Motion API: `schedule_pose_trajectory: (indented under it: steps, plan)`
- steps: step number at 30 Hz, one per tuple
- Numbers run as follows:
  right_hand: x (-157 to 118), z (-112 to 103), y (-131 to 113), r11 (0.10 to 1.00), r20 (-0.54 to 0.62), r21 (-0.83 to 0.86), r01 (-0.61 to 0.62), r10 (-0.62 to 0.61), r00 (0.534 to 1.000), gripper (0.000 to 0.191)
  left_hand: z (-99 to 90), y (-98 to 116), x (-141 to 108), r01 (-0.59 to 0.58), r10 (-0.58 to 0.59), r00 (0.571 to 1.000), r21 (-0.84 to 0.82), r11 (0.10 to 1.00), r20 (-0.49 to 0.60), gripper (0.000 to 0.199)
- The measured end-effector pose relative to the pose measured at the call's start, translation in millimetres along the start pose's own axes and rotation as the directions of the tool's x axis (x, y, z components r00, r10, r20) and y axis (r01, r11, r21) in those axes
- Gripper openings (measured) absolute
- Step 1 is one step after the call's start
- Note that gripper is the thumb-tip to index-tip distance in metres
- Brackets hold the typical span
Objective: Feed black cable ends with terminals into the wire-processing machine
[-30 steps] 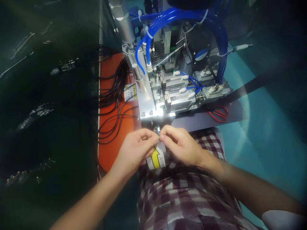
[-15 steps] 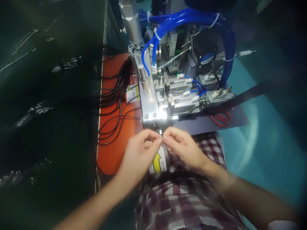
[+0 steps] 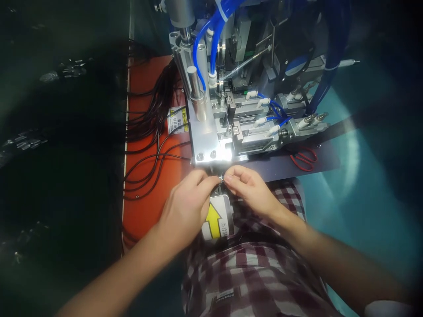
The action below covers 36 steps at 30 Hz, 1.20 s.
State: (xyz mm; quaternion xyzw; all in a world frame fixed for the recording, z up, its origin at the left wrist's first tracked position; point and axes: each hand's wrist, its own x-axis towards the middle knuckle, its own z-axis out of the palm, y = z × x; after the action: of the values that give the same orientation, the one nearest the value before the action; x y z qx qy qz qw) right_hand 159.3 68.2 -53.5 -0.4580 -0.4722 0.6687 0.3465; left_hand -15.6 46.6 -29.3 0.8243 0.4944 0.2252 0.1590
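Note:
My left hand (image 3: 187, 200) and my right hand (image 3: 253, 189) meet at the near end of a metal pneumatic machine (image 3: 206, 141). Thumb and fingers of each are pinched closed, with the fingertips almost touching. A tiny shiny piece shows between them, too small to name, and I cannot tell which hand grips it. Just below the fingertips, a white label with a yellow arrow (image 3: 214, 222) lies on a part jutting towards my body.
Black cables (image 3: 155, 123) run across the orange surface (image 3: 158, 211) on the left. Blue air hoses (image 3: 198, 48) arch above the machine. A red-handled tool (image 3: 304, 159) lies on the dark plate to the right. Small shiny metal pieces (image 3: 24, 141) are scattered on the dark surface at far left.
The camera view has shifted closer to the machine. Both hands stay pinched at the same spot, and my left hand has turned so its back faces up more. The arrow label shows more fully.

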Motion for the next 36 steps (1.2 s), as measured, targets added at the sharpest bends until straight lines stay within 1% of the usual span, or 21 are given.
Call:
schedule_pose_trajectory:
  steps: [6,11,18,20,23,25,31,36]
  plan:
    - [1,1,-1,0.999,-0.02,-0.043,0.011,-0.012,1.0,0.026,0.2,-7,-1,-0.072,0.072,0.997,0.043,0.996,0.001,0.027]
    - [0,1,0,0.993,-0.042,-0.118,0.027,-0.033,0.999,0.023,-1.3,-10,-2,-0.105,0.105,0.994,0.019,0.994,0.005,0.026]
    - [-1,-3,6,0.956,-0.031,-0.266,0.122,-0.135,0.99,0.019,-1.9,-8,0,-0.173,0.166,0.984,0.127,0.977,0.066,0.028]
    - [-1,-3,5,0.968,-0.022,-0.229,0.101,-0.109,0.994,0.02,-1.6,-7,1,-0.18,0.173,0.983,0.147,0.973,0.059,0.028]
    - [0,-1,3,0.999,0.007,-0.049,-0.011,0.011,1.0,0.024,-1.0,-8,0,-0.176,0.173,0.984,0.123,0.977,0.037,0.028]
    - [0,0,3,0.998,0.009,0.026,-0.052,0.051,0.999,0.026,-0.4,-9,-2,-0.174,0.172,0.985,0.087,0.981,0.031,0.03]
    - [-1,3,6,0.996,-0.01,0.092,-0.014,0.015,1.0,0.028,1.0,-14,-5,-0.157,0.155,0.987,0.064,0.985,0.037,0.035]
    - [-1,8,10,0.996,-0.081,0.085,0.039,-0.032,0.996,0.029,0.7,-13,-5,-0.138,0.136,0.99,0.044,0.989,0.05,0.038]
